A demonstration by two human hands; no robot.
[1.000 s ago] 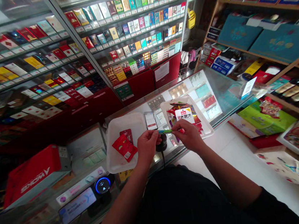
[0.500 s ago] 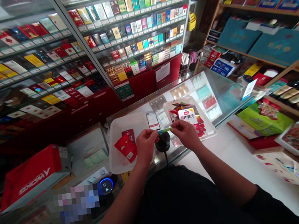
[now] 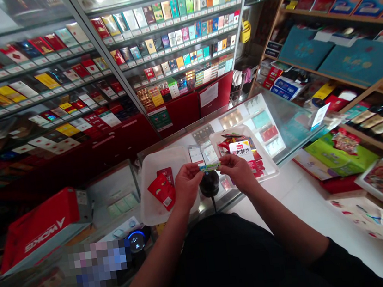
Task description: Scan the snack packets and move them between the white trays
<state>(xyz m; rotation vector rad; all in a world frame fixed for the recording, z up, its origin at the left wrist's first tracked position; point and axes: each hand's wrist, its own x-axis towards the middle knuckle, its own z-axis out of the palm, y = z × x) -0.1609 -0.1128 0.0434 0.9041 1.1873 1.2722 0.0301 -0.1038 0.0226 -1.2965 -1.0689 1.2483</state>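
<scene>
Fingers [image 3: 196, 166] pinch green packet [image 3: 211, 167] — forearms [image 3: 280, 218] angled inward.

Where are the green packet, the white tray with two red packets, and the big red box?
Green packet [image 3: 212, 167]: head view, its middle.
White tray [image 3: 148, 165]: head view, bare part of its floor.
Red box [image 3: 42, 218]: head view, its red face.
</scene>
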